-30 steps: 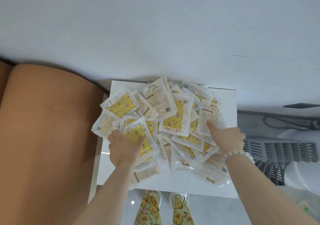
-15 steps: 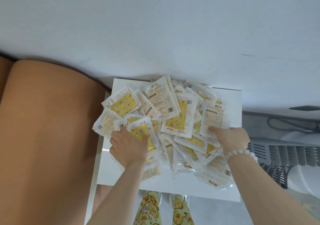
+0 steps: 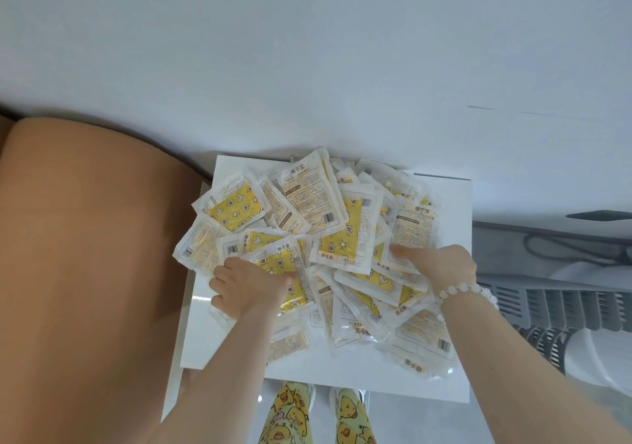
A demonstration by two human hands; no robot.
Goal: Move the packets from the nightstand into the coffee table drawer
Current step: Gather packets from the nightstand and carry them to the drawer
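The packets [image 3: 342, 238] lie in a loose heap covering most of the nightstand worktop [image 3: 453, 204], with some overhanging its 9 o'clock edge. The left hand [image 3: 251, 286] has its fingers curled round a yellow packet at the heap's 8 o'clock side. The right hand [image 3: 441, 265] pinches packets at 3 o'clock, thumb on top. It seems best to sweep both hands inward and under, squeezing one compact stack before lifting, since the film wrappers probably slide. No drawer or other container is in view.
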